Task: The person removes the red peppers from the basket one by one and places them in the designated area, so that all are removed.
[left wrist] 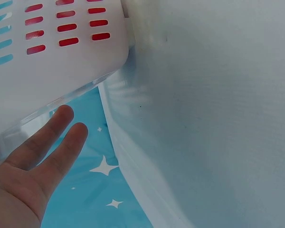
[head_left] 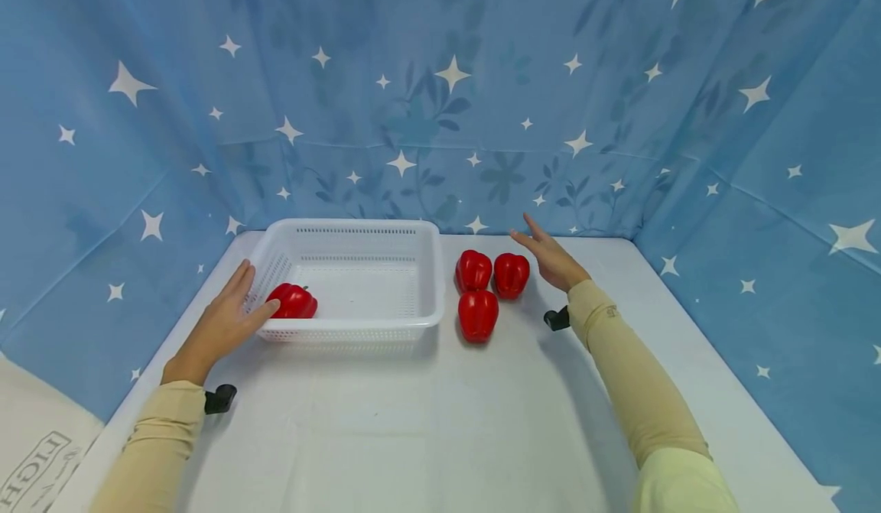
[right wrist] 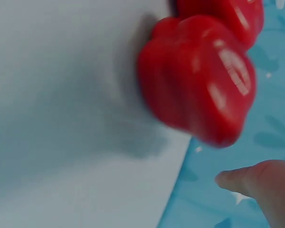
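In the head view a white plastic basket [head_left: 430, 319] stands at the back left of the table, with one red bell pepper [head_left: 294, 301] in its front left corner. My left hand [head_left: 219, 322] is at that corner, fingers extended along the outside and thumb over the rim by the pepper. The left wrist view shows two straight fingers [left wrist: 61, 156] beside the slotted basket wall [left wrist: 61, 71]. Three more red bell peppers [head_left: 478, 316] sit grouped right of the basket. My right hand [head_left: 551, 257] is held just right of them, fingers extended, holding nothing; one pepper [right wrist: 194, 80] looms close in the right wrist view.
Both wrists carry a small black device, one under the left [head_left: 220, 398] and one under the right [head_left: 556, 319]. A blue curtain [head_left: 440, 115] with white stars hangs behind and beside the white table [head_left: 385, 436]. Printed pale cloth [head_left: 41, 436] lies at the lower left.
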### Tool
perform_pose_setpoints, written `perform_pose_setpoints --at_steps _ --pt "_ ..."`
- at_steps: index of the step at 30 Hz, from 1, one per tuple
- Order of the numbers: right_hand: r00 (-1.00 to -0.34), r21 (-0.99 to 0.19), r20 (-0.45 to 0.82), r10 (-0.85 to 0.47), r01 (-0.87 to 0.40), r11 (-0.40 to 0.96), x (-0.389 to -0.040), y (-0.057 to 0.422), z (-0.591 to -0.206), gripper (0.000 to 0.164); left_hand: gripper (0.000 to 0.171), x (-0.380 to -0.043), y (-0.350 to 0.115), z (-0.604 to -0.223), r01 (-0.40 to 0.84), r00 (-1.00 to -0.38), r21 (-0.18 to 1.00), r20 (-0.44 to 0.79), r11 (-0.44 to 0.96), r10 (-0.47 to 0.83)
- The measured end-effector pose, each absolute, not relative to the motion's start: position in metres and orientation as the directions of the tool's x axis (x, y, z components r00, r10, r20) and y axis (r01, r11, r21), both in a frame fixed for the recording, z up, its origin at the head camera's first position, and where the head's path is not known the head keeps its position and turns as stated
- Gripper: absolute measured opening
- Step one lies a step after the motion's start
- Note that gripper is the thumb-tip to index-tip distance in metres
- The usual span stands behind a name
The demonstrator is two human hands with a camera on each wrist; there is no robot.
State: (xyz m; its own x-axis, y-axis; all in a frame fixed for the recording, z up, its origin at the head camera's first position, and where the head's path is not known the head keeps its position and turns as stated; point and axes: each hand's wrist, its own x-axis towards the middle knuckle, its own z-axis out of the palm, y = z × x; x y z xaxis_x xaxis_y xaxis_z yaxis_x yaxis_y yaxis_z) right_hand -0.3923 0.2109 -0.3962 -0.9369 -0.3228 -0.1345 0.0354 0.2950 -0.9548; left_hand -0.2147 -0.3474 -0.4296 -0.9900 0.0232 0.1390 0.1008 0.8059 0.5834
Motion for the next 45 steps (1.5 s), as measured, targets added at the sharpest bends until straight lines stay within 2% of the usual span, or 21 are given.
perform_pose_setpoints --at_steps 18,24,29,39,45 --pt "-0.907 -0.97 -0.045 -0.419 -0.061 0.236 -0.387 0.157 -0.369 0.086 0.099 -0.215 -0.345 -0.43 0.096 -0.99 0.585 0.138 0.806 0.018" --pt "-0.871 -0.967 -0.031 -0.489 -0.097 0.234 -0.385 0.14 -0.363 0.086 0.099 -0.215 -0.346 -0.43 0.099 -0.99 0.583 0.139 0.806 0.021" --pt "-0.835 -0.972 -0.003 -0.55 -0.127 0.199 -0.382 0.126 -0.358 0.078 0.099 -0.216 -0.346 -0.429 0.091 -0.992 0.583 0.125 0.808 0.022" --pt "-0.774 -0.953 -0.046 -0.631 -0.154 0.259 -0.377 0.09 -0.344 0.073 0.099 -0.213 -0.346 -0.427 0.091 -0.991 0.58 0.129 0.81 0.018" --pt "-0.721 -0.96 -0.034 -0.692 -0.168 0.222 -0.373 0.073 -0.339 0.066 0.1 -0.212 -0.346 -0.427 0.091 -0.992 0.586 0.127 0.805 0.019"
